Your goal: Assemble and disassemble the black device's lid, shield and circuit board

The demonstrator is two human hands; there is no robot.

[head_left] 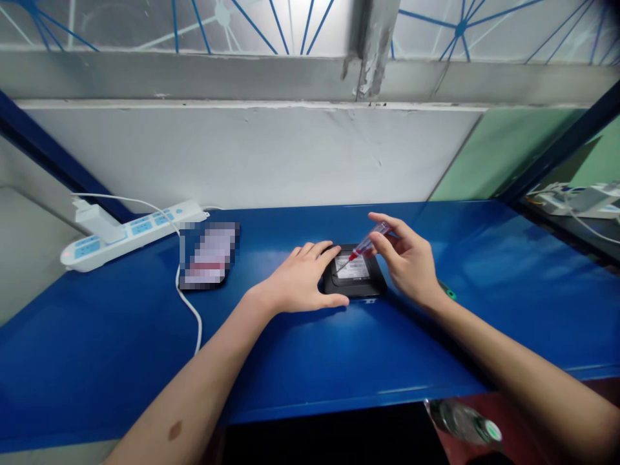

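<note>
A flat black device (pixel 376 288) with a white printed label (pixel 352 267) lies on the blue table. My left hand (pixel 301 278) braces its left side, thumb along the near edge and fingers spread over the far corner. In my right hand (pixel 404 258) is a screwdriver (pixel 369 240) with a clear and red handle, gripped between thumb and fingers. Its thin shaft slants down to the left, the tip at the left part of the device. Whether the tip sits in a screw is too small to tell. A green object (pixel 449 292) lies partly hidden behind my right wrist.
A phone with a blurred screen (pixel 210 255) lies to the left. Behind it a white power strip (pixel 140 227) holds a plugged-in charger (pixel 99 221), its white cable (pixel 194 313) crossing the table. Below the table's front edge is a plastic bottle (pixel 462 421). A white wall (pixel 252 158) stands behind.
</note>
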